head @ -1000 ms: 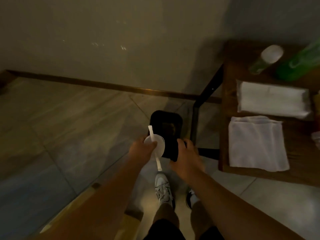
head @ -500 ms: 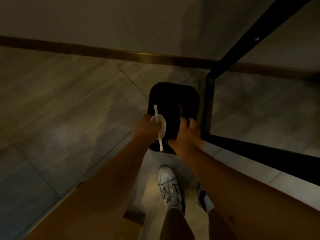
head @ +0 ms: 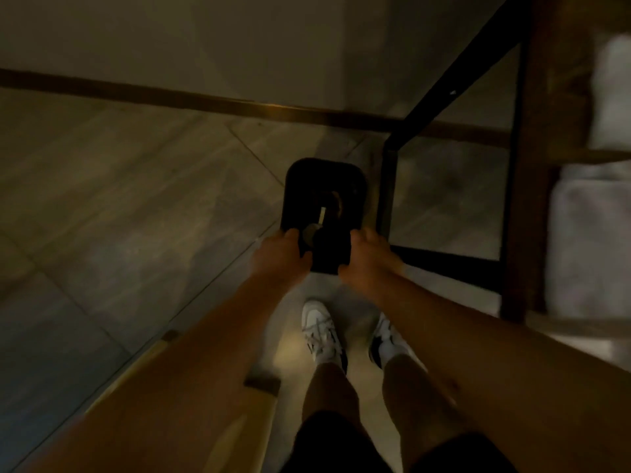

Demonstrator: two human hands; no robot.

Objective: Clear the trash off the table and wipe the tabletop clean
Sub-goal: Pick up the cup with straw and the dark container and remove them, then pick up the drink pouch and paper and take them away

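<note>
A black trash bin (head: 355, 186) stands on the floor beside the table's black leg. My left hand (head: 278, 259) is at the bin's near left rim, fingers curled around a white lidded cup (head: 309, 233). The cup's straw (head: 322, 215) points into the dark opening, and the cup sits low inside the mouth. My right hand (head: 367, 259) grips the bin's near right edge next to a black flap (head: 329, 254). The wooden table (head: 532, 199) runs down the right side, carrying a blurred white cloth (head: 587, 250).
The table's black metal frame (head: 387, 186) stands just right of the bin. A second white bundle (head: 611, 97) lies farther back on the table. My shoes (head: 322, 332) are on the tiled floor just behind the bin. A wall and baseboard (head: 170, 93) lie beyond.
My left hand has lowered the cup from above the rim down into the bin's opening. My right hand stayed on the near edge. The view shifted, and the table's cloths show again at the right.
</note>
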